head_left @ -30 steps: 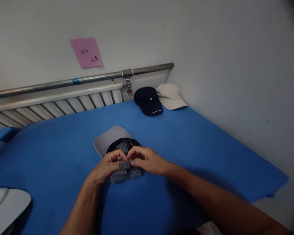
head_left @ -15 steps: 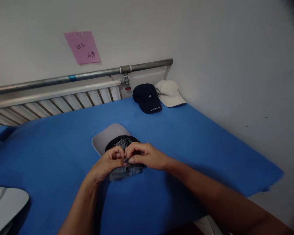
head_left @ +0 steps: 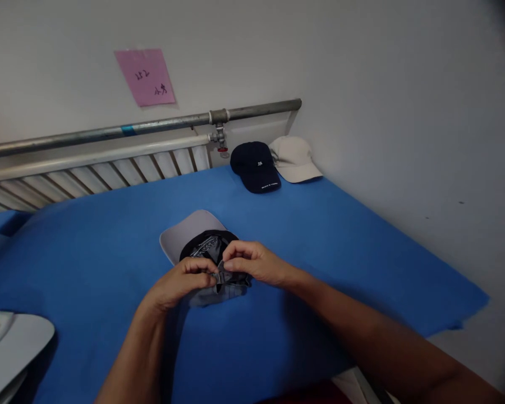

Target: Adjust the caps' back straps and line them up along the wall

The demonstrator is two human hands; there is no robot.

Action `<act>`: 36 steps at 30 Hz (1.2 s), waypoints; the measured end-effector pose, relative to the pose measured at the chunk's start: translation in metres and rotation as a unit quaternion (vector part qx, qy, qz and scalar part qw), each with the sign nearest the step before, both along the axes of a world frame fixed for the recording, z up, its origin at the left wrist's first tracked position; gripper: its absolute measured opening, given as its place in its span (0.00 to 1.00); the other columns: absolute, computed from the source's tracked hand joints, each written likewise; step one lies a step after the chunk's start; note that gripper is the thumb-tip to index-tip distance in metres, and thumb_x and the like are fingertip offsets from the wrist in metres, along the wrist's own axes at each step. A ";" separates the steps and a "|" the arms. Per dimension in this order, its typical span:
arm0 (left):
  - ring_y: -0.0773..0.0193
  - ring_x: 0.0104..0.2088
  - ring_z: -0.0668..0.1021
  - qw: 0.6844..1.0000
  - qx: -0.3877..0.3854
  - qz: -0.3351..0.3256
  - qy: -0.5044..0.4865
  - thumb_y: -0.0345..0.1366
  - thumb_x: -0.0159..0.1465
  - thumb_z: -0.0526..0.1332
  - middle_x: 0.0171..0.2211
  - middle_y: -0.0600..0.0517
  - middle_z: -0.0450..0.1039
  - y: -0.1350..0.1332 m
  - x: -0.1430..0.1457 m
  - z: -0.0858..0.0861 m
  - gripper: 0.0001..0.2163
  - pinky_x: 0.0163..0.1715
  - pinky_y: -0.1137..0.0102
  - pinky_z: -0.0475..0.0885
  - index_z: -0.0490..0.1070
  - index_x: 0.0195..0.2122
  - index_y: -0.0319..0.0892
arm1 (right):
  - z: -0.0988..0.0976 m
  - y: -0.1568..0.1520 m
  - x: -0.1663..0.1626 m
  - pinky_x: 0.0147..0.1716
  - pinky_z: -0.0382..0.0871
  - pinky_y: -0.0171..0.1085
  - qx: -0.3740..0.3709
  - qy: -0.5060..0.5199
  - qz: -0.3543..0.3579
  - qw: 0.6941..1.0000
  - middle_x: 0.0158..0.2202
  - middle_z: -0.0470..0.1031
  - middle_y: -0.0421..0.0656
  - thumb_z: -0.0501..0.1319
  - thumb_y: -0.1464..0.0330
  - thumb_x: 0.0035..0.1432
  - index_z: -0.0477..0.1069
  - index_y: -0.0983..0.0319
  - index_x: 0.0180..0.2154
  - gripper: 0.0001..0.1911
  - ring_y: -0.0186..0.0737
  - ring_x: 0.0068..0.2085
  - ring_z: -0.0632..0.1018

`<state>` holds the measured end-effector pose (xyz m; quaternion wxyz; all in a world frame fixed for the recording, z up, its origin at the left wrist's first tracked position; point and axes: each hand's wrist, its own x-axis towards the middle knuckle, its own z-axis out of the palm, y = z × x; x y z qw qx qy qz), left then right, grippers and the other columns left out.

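A grey cap lies upside down on the blue table cover, its brim pointing away and its dark lining showing. My left hand and my right hand meet over the cap's near side. Both pinch the small grey back strap between thumb and fingers, so the strap is mostly hidden. The cap's rear edge sits under my knuckles.
A dark navy cap and a beige cap lie at the far corner by the wall. A radiator with a metal pipe runs along the back. A pink note hangs above. A light grey object sits at lower left.
My fingers have worked along the strap: the flat strap piece seen between my hands a second ago is now pinched tighter and nearly hidden. The view has shifted slightly.
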<state>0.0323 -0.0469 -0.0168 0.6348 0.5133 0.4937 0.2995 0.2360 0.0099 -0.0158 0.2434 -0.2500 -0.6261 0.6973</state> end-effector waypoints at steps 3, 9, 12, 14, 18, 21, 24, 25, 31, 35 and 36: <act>0.73 0.20 0.63 0.999 -0.006 0.044 -0.010 0.31 0.50 0.63 0.18 0.57 0.64 0.000 0.004 0.000 0.01 0.21 0.76 0.57 0.74 0.24 0.40 | -0.002 -0.001 -0.003 0.32 0.63 0.33 0.004 -0.002 -0.004 1.000 0.26 0.68 0.36 0.64 0.66 0.52 0.72 0.61 0.32 0.06 0.30 0.29 0.69; 0.72 0.21 0.65 0.997 -0.008 0.082 -0.007 0.35 0.50 0.67 0.21 0.56 0.67 0.000 0.008 0.001 0.06 0.22 0.76 0.60 0.74 0.25 0.39 | -0.005 -0.004 -0.006 0.30 0.62 0.33 0.032 0.020 -0.086 0.996 0.25 0.67 0.35 0.64 0.69 0.50 0.71 0.61 0.31 0.04 0.30 0.28 0.68; 0.73 0.22 0.66 0.997 -0.008 0.079 -0.009 0.36 0.50 0.68 0.22 0.56 0.68 -0.001 0.007 0.003 0.06 0.23 0.77 0.61 0.75 0.26 0.40 | -0.004 -0.006 -0.005 0.29 0.61 0.32 0.046 0.021 -0.098 0.994 0.24 0.66 0.34 0.64 0.70 0.49 0.70 0.61 0.30 0.04 0.30 0.27 0.67; 0.72 0.23 0.67 0.997 -0.006 0.078 -0.010 0.37 0.50 0.69 0.22 0.56 0.69 -0.002 0.007 0.004 0.06 0.24 0.77 0.62 0.76 0.27 0.41 | -0.002 -0.006 -0.004 0.29 0.61 0.32 0.048 0.025 -0.099 0.994 0.24 0.66 0.34 0.63 0.70 0.49 0.70 0.60 0.30 0.04 0.30 0.27 0.67; 0.71 0.25 0.68 0.997 -0.003 0.074 -0.014 0.38 0.52 0.69 0.24 0.55 0.70 -0.002 0.006 0.004 0.07 0.26 0.76 0.63 0.77 0.28 0.41 | 0.000 -0.006 -0.003 0.28 0.60 0.32 0.071 0.011 -0.085 0.994 0.23 0.66 0.35 0.63 0.70 0.49 0.71 0.61 0.28 0.01 0.30 0.26 0.66; 0.71 0.25 0.69 0.997 -0.010 0.078 -0.023 0.39 0.51 0.70 0.24 0.55 0.70 -0.002 0.006 0.004 0.08 0.27 0.76 0.64 0.78 0.29 0.41 | 0.000 -0.006 -0.002 0.28 0.60 0.32 0.101 -0.005 -0.081 0.992 0.24 0.67 0.36 0.62 0.70 0.50 0.72 0.61 0.28 0.01 0.30 0.27 0.67; 0.71 0.25 0.69 0.997 -0.012 0.072 -0.027 0.39 0.51 0.71 0.25 0.55 0.71 -0.003 0.006 0.003 0.09 0.27 0.75 0.64 0.78 0.30 0.41 | 0.000 -0.006 -0.002 0.28 0.61 0.31 0.116 -0.013 -0.083 0.990 0.25 0.69 0.36 0.60 0.72 0.49 0.72 0.61 0.27 0.02 0.30 0.28 0.68; 0.71 0.25 0.69 0.997 -0.013 0.067 -0.027 0.39 0.52 0.70 0.25 0.55 0.71 -0.003 0.006 0.002 0.09 0.27 0.75 0.64 0.78 0.31 0.42 | 0.000 -0.006 -0.002 0.27 0.61 0.31 0.120 -0.015 -0.083 0.989 0.25 0.69 0.36 0.60 0.74 0.48 0.72 0.61 0.26 0.03 0.30 0.27 0.68; 0.73 0.25 0.68 0.999 -0.017 0.046 -0.016 0.41 0.53 0.70 0.25 0.56 0.70 -0.003 0.007 0.001 0.09 0.27 0.76 0.62 0.78 0.32 0.43 | 0.001 -0.008 -0.003 0.25 0.59 0.31 0.115 -0.019 -0.087 0.989 0.22 0.67 0.35 0.58 0.76 0.45 0.70 0.62 0.25 0.04 0.29 0.25 0.67; 0.73 0.25 0.67 0.999 -0.009 0.032 0.002 0.41 0.54 0.69 0.24 0.56 0.68 -0.004 0.007 0.002 0.09 0.26 0.76 0.61 0.78 0.32 0.42 | 0.001 -0.008 -0.002 0.26 0.60 0.31 0.123 -0.028 -0.072 0.989 0.23 0.67 0.35 0.59 0.75 0.45 0.70 0.62 0.25 0.03 0.30 0.26 0.68; 0.73 0.25 0.66 1.000 -0.006 0.030 0.005 0.41 0.54 0.69 0.24 0.56 0.68 -0.004 0.007 0.002 0.09 0.26 0.76 0.61 0.78 0.31 0.42 | 0.000 -0.008 -0.002 0.26 0.60 0.31 0.124 -0.028 -0.070 0.989 0.23 0.68 0.35 0.60 0.75 0.45 0.70 0.62 0.25 0.03 0.30 0.26 0.68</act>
